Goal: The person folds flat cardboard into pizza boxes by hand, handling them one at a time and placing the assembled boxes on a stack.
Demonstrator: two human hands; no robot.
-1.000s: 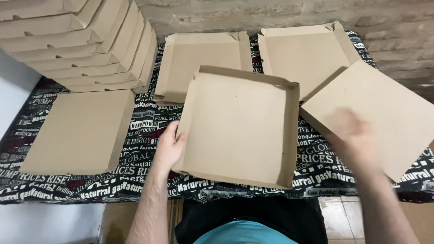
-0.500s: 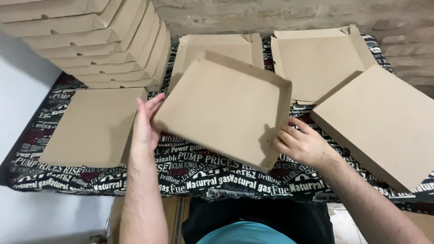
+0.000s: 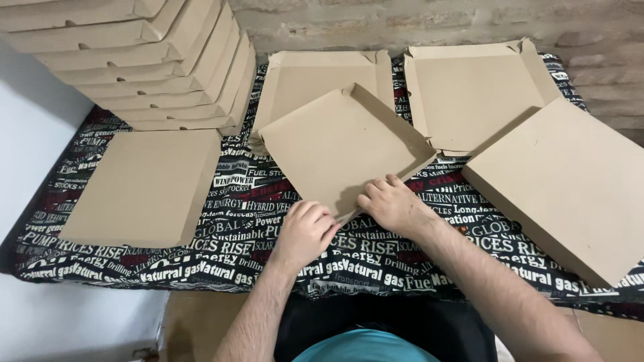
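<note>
Both hands press the near corner of a cardboard box half lying skewed near the middle of the bench.

The box half sits turned like a diamond, its near corner toward the bench's front edge and its far corner overlapping an open box tray behind it. The left hand is curled with its fingertips on that near corner; the right hand lies flat and spread on the cardboard beside it, pinching nothing. Pushed unevenly, the corner could crease off its fold line or the thin wall could tear. The patterned cloth may let the piece slide under pressure. A hard shove could drive it into the tray behind, or toward the second tray. The flat box at the right edge overhangs the front and could tip if knocked by the right forearm. The stack of folded boxes at the far left corner leans.
</note>
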